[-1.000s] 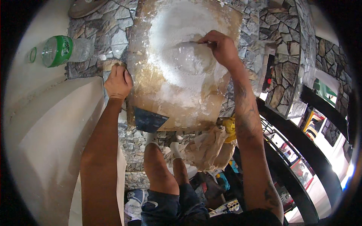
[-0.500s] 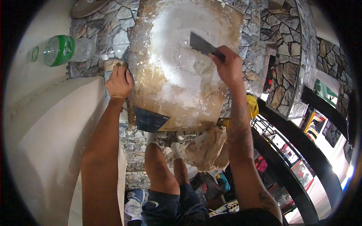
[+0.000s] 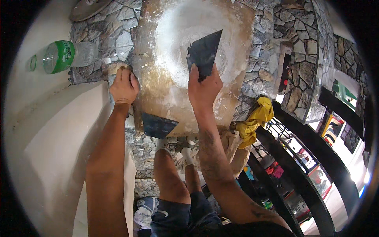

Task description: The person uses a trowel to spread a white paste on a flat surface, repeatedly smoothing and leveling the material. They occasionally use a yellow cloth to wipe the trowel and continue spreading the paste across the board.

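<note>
My right hand grips a dark, broad-bladed putty knife, blade pointing away from me, over a wooden board. White powdery or pasty material covers much of the board's middle and far part. At the board's left edge my left hand is closed with curled fingers, by the stone-patterned surface; what they hold, if anything, is hidden. A second dark, flat blade lies across the board's near left corner.
A clear plastic bottle with a green label lies at the left, its green cap ring beside it. Yellow cloth hangs by black railing bars at the right. A pale wall curves along the left.
My right hand has moved left and slightly nearer, turning the putty knife so its broad face shows. The yellow cloth has come into fuller view. My left hand stays in place.
</note>
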### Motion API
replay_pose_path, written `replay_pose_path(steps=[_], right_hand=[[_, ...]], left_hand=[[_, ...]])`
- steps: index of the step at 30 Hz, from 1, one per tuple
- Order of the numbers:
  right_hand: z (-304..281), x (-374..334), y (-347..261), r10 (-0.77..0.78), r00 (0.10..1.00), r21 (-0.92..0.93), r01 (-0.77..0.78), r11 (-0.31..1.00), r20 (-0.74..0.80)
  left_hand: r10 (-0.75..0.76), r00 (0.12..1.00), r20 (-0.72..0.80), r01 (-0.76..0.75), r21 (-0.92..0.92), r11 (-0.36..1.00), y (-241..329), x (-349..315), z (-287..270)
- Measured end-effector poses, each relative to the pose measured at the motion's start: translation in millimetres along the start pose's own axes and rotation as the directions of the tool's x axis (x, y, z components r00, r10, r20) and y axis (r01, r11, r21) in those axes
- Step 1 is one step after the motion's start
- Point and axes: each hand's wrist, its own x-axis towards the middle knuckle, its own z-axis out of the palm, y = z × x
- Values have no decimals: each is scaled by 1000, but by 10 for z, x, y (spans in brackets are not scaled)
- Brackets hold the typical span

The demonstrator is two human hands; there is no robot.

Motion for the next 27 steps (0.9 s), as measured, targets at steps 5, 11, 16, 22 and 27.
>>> replay_pose_path(steps=[5,11,16,22,27], right_hand=[[44,119,101,-217,975,-249,199,948,-49],[-3,172,130,-260,965,-281,237,930,-47],[-233,197,103,-177,984,-324,163,932,-17],[-558,272,198,-209,978,-412,200,889,23],[-889,338,144,-210,971,-275,234,932,114]], left_hand=[[2,1000,-1,-2,-12,1000,56,28,-4],[24,999,-32,-24,-6,1000,27,35,8],[6,1000,-12,-6,6,1000,31,19,0],[-11,1000,4,11,-25,1000,82,23,17],[-17,1000,17,17,-16,1000,12,14,8]])
